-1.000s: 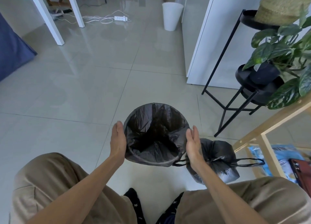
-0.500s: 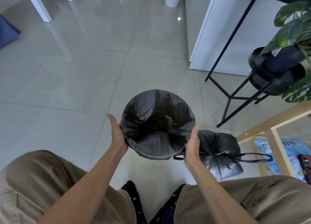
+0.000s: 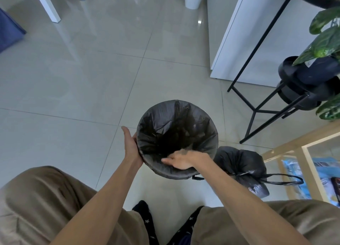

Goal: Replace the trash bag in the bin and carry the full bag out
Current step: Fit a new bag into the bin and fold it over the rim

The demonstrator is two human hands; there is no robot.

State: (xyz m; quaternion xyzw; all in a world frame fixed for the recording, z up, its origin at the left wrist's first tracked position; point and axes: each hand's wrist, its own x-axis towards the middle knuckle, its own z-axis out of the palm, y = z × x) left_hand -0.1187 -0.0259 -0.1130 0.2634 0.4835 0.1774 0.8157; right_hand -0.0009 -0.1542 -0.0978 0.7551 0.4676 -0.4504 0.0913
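Bin (image 3: pixel 184 173): standing lined between both hands.
Left hand (image 3: pixel 131 147): pressing flat, fingers together, against its left side.
Right hand (image 3: pixel 181 161): reaching inside, fingers spread on liner (image 3: pixel 165 119).
Full bag (image 3: pixel 241 164): lying tied, just right.

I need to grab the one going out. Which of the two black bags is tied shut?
The full bag on the floor right of the bin, cinched at its drawstring with loops trailing. The other, the liner, gapes open over the bin's rim.

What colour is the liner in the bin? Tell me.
Black, slightly glossy plastic liner, folded over the bin's rim. It shows best in the head view, the only one.
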